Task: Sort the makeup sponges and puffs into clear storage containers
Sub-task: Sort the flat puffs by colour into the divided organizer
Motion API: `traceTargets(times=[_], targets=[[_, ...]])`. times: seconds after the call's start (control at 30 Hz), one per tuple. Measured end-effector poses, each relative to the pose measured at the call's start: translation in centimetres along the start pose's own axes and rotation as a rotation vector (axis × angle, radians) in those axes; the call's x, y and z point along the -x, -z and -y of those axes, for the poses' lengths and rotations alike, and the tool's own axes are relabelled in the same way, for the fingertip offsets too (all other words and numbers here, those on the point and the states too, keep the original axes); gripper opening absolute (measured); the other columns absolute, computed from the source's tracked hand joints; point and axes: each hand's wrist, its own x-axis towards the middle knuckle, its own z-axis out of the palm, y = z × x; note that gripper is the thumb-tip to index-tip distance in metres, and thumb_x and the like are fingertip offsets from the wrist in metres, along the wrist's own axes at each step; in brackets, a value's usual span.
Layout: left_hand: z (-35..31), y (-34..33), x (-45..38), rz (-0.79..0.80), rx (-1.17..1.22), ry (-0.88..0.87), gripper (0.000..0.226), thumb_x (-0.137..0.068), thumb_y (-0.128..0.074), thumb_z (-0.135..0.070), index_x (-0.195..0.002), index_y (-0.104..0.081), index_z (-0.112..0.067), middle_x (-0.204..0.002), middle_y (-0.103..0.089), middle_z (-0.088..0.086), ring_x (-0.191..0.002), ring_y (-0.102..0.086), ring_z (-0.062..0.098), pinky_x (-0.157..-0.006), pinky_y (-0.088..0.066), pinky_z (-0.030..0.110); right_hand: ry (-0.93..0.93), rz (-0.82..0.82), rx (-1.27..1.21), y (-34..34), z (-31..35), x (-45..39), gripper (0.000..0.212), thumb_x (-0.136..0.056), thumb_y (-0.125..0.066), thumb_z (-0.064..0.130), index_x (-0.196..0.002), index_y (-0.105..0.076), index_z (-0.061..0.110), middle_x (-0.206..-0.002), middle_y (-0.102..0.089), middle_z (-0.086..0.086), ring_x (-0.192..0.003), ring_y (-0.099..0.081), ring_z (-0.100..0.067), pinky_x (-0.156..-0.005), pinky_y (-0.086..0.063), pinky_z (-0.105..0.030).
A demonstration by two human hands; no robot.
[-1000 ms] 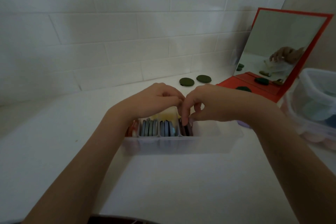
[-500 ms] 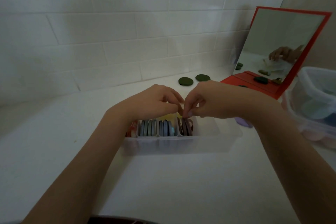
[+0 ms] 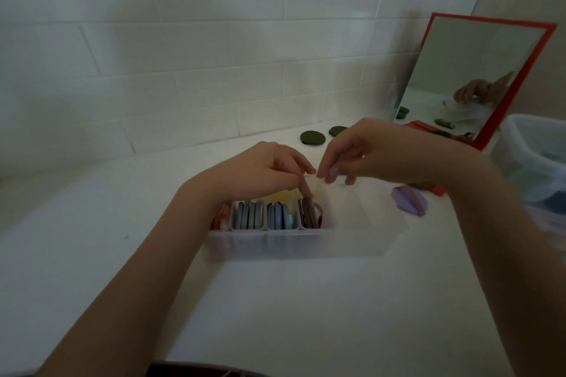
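Observation:
A clear divided container [image 3: 306,243] stands on the white table in front of me. Puffs stand on edge in its left compartments: red ones [image 3: 221,217], grey-blue ones [image 3: 249,218], blue ones [image 3: 280,217] and dark maroon ones [image 3: 310,215]. Its right half looks bare. My left hand [image 3: 263,171] hovers over the container's back edge, one finger reaching down onto the maroon puffs. My right hand [image 3: 364,153] hangs just above the container with fingers loosely curled and nothing visible in them. A purple puff [image 3: 409,200] lies on the table right of the container.
Two dark green puffs [image 3: 312,137] [image 3: 337,131] lie near the tiled wall behind my hands. A red-framed mirror [image 3: 477,70] leans at the back right over a red case. A large clear tub [image 3: 520,147] with pale items stands at the right edge.
My right hand let go of the maroon puff in the container and lifted up and to the right. My left hand stayed over the container, one finger still down at the maroon puffs.

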Motion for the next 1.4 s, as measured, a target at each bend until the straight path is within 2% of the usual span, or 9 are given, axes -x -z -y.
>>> traceTargets(times=[0.43,0.53,0.63,0.73,0.8,0.87,1.0,1.17,1.4], targets=[[0.3,0.1,-0.1,-0.13,0.005,-0.052,0.03,-0.083,-0.054,-0.002,-0.084,-0.076,-0.021,-0.103,-0.07,-0.009,-0.098,-0.061,-0.001,-0.087,-0.046,0.018,-0.337,-0.264,-0.026,0.2,-8.0,1.3,0.02,-0.087,-0.062,0.005,-0.088,-0.07,0.023,-0.089,-0.071,0.003,-0.075,-0.066,-0.007,-0.07,-0.055,-0.022],[-0.3,0.5,-0.5,-0.125,-0.164,-0.054,0.026,-0.086,-0.055,-0.008,-0.089,-0.076,-0.023,-0.098,-0.071,-0.01,-0.091,-0.061,-0.002,-0.084,-0.049,0.021,-0.407,-0.296,0.085,-1.8,-9.5,1.7,0.016,-0.087,-0.065,0.011,-0.1,-0.069,0.019,-0.095,-0.065,0.004,-0.07,-0.06,0.003,-0.064,-0.045,-0.016],[-2.4,0.1,-0.7,-0.123,-0.337,-0.083,0.024,-0.089,-0.053,-0.016,-0.097,-0.073,-0.028,-0.102,-0.069,-0.009,-0.078,-0.055,-0.012,-0.071,-0.041,0.01,-0.517,-0.248,0.074,-3.1,-10.4,2.1,0.015,-0.084,-0.067,0.02,-0.097,-0.064,0.027,-0.104,-0.064,0.003,-0.086,-0.063,-0.012,-0.076,-0.054,-0.029],[-4.9,-2.2,-1.2,-0.065,-0.4,-0.158,0.029,-0.092,-0.053,-0.036,-0.121,-0.06,-0.035,-0.125,-0.057,-0.012,-0.107,-0.05,-0.003,-0.102,-0.038,0.03,-0.511,-0.262,0.107,-4.0,-10.5,2.4,0.012,-0.083,-0.067,0.019,-0.092,-0.064,0.028,-0.102,-0.063,0.003,-0.094,-0.059,-0.016,-0.079,-0.049,-0.027],[-6.1,-4.6,-1.8,0.049,-0.46,-0.185,0.044,-0.09,-0.051,-0.053,-0.132,-0.046,-0.043,-0.142,-0.042,-0.014,-0.133,-0.034,0.009,-0.116,-0.013,0.05,-0.484,-0.309,0.138,-4.3,-10.3,2.6,0.011,-0.085,-0.063,0.017,-0.082,-0.063,0.028,-0.093,-0.062,0.003,-0.091,-0.058,-0.017,-0.069,-0.042,-0.023],[-6.4,-6.7,-2.4,0.137,-0.546,-0.158,0.055,-0.087,-0.049,-0.06,-0.138,-0.037,-0.044,-0.15,-0.03,-0.013,-0.142,-0.015,0.013,-0.112,0.005,0.061,-0.484,-0.362,0.138,-4.7,-10.0,2.7,0.008,-0.084,-0.064,0.018,-0.086,-0.064,0.026,-0.092,-0.064,0.001,-0.086,-0.058,-0.017,-0.067,-0.04,-0.023],[-5.0,-7.4,-3.1,0.04,-0.603,-0.129,0.051,-0.085,-0.053,-0.059,-0.131,-0.044,-0.039,-0.148,-0.031,-0.012,-0.141,-0.011,0.016,-0.11,-0.002,0.066,-0.444,-0.596,0.165,-6.0,-10.1,2.7,0.02,-0.088,-0.059,0.012,-0.106,-0.067,0.016,-0.096,-0.068,-0.004,-0.083,-0.059,-0.016,-0.07,-0.041,-0.023],[-3.7,-6.2,-3.2,-0.048,-0.583,-0.009,0.046,-0.084,-0.054,-0.058,-0.125,-0.048,-0.038,-0.145,-0.035,-0.012,-0.139,-0.015,0.017,-0.11,-0.013,0.06,-0.402,-0.949,-0.431,-5.9,-10.6,3.1,0.022,-0.087,-0.054,-0.001,-0.1,-0.067,0.011,-0.088,-0.067,-0.006,-0.072,-0.061,-0.014,-0.06,-0.05,-0.021],[-4.8,-7.5,-4.6,-0.222,-0.844,0.012,0.072,-0.087,-0.04,-0.066,-0.143,-0.034,-0.021,-0.136,-0.05,0.0,-0.134,-0.034,0.02,-0.113,0.005,0.059,-0.317,-0.756,-0.976,-6.1,-9.2,2.6,0.024,-0.091,-0.055,0.002,-0.113,-0.06,0.01,-0.089,-0.066,-0.007,-0.077,-0.065,-0.018,-0.058,-0.053,-0.022]])
